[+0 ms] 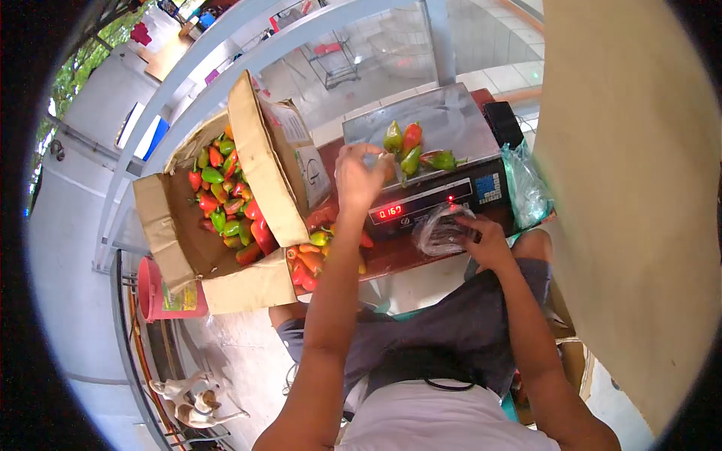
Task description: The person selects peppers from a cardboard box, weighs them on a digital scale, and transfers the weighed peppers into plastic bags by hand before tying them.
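Note:
Several red and green peppers (411, 147) lie on the metal pan (455, 113) of a digital scale (421, 203), whose red digits look like 0.167. My left hand (362, 179) is at the pan's left front edge, beside the peppers, with its fingers curled together. What those fingers hold, if anything, is hard to see. Below the scale's display, my right hand (487, 242) grips a clear plastic bag (442, 231), which hangs in front of the scale's front panel.
An open cardboard box (218, 274) of peppers stands left of the scale. More peppers (307, 263) lie on the red table (398, 259) between them. A bundle of plastic bags (526, 184) and a black phone-like object (502, 124) sit at right. A dog (199, 410) lies below left, near a pink bucket (153, 289).

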